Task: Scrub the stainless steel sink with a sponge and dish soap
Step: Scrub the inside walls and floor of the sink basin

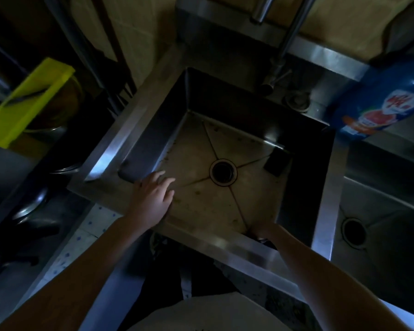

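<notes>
I have my left hand [153,197] spread flat, fingers loose and holding nothing, resting at the near-left corner of the sink [110,149], with the fingertips reaching out over the stained floor of the basin. My right hand [261,230] is tucked down inside the near-right corner, below the front rim; most of it is hidden and the light is poor, so I cannot tell whether it is clenched on anything or empty. Ahead of the left fingertips and a little to their right sits the drain [223,172], and beyond the drain, far forward of my right hand against the right wall, lies a dark rectangular block that I take to be the sponge [276,162], though it is too dim to be sure. The dish soap bottle [382,101] stands up on the ledge, well forward and to the right of the right hand, past the basin's far-right corner. I see no suds or water on the floor, so I judge scrubbing has not begun and this is the gathering step. The next move calls for reaching the right hand forward across the basin to the sponge, then up to the soap.
</notes>
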`<state>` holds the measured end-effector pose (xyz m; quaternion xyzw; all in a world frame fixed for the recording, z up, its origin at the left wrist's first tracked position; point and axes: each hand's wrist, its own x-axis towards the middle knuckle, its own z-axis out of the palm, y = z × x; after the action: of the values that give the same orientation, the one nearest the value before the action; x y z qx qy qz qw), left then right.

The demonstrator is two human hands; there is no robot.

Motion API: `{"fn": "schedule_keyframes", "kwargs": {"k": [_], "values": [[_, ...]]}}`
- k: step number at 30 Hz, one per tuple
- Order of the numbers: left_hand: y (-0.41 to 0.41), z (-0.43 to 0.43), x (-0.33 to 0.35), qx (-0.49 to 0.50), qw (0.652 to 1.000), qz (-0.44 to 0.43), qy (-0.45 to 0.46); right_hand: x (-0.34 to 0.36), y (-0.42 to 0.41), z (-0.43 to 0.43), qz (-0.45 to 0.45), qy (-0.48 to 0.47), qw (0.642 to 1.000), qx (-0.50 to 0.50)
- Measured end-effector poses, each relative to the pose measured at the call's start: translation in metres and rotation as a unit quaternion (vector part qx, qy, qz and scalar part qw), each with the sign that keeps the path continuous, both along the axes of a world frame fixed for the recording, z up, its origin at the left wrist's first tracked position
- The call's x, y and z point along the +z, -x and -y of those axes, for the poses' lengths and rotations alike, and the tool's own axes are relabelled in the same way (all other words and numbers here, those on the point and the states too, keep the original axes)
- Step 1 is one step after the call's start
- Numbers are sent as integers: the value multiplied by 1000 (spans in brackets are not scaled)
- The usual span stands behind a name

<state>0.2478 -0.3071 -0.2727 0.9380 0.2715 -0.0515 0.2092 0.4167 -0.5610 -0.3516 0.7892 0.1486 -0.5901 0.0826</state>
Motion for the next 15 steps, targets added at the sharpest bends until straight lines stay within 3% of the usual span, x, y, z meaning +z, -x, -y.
{"fn": "schedule_keyframes", "kwargs": {"k": [5, 9, 15], "values": [[21, -25, 4, 4, 1000, 0, 8, 10, 21, -75, -8, -47, 998, -42], [34, -51, -1, 29, 999, -16, 19, 20, 39, -155, -35, -114, 993, 2], [46, -81, -8, 20, 1000, -15, 9, 31, 55, -221, -46, -184, 982, -24]]}}
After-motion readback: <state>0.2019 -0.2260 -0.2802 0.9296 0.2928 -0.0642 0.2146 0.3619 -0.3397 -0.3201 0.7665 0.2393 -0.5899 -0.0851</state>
